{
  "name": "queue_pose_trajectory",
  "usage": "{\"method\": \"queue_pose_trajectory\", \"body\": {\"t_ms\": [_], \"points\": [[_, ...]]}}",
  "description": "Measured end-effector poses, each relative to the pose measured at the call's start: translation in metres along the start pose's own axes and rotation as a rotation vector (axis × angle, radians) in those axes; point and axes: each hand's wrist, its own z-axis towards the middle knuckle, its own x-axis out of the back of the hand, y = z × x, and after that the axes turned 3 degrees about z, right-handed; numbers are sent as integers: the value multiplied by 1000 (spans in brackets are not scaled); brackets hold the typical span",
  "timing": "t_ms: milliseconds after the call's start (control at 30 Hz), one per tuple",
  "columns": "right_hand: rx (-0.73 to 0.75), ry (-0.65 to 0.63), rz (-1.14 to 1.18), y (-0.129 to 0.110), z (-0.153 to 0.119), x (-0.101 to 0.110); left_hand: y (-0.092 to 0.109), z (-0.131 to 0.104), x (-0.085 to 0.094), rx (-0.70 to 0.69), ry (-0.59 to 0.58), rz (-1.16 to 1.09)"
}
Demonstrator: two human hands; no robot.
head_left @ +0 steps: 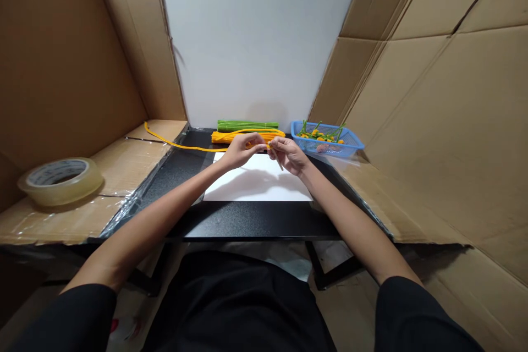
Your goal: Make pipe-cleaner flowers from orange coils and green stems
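Note:
My left hand [243, 150] is closed in a pinch on a long yellow stem [185, 147], whose free end trails left onto the cardboard. Close beside it, my right hand [290, 155] pinches the same yellow strand near a loop; a thin tan piece points down from its fingers. Both hands are above a white sheet [256, 184]. Behind them lie a bundle of yellow stems [220, 137] and a bundle of green stems [247, 125].
A blue basket [350, 146] at the back right holds green and yellow pieces [319, 136]. A tape roll [61, 181] sits on cardboard at the left. Cardboard walls flank the black table [247, 220], and a pale wall stands behind.

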Motion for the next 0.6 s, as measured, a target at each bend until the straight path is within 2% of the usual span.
{"method": "queue_pose_trajectory", "body": {"t_ms": [133, 267, 433, 600], "points": [[-53, -102, -127, -6, -2, 10, -1, 3, 9, -22, -147, -9], [-88, -152, -323, -13, -2, 15, -1, 3, 14, -14, -234, 45], [-46, -118, -529, -8, -1, 13, -4, 0, 13, 5, -301, 148], [15, -12, -631, 6, -1, 3, -9, -1, 10, 4, -337, 230]]}}
